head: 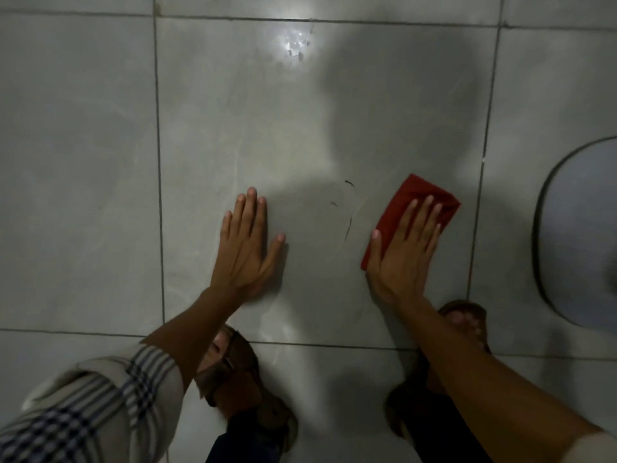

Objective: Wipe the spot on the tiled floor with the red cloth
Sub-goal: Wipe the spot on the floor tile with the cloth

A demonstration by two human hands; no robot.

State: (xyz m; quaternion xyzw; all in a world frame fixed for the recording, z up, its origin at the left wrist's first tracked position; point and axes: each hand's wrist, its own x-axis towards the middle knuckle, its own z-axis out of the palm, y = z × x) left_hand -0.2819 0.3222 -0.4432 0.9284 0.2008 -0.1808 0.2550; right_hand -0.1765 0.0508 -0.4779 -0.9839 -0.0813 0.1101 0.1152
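You are pressing right hand (405,248) flat, fingers spread, pinning red cloth (414,208) to tiled floor (100,162); spot (344,208) lying at cloth's nine o'clock. Left hand (248,243) lying open, empty, likely bracing your weight.

Brown sandals (240,379), checked sleeve (100,406), pale rounded object (581,228)

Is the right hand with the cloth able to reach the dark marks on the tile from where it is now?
Probably yes. The right hand presses the red cloth flat on the same tile, just right of the dark marks. Only bare floor lies between them, and the left hand rests on the other side, out of the way.
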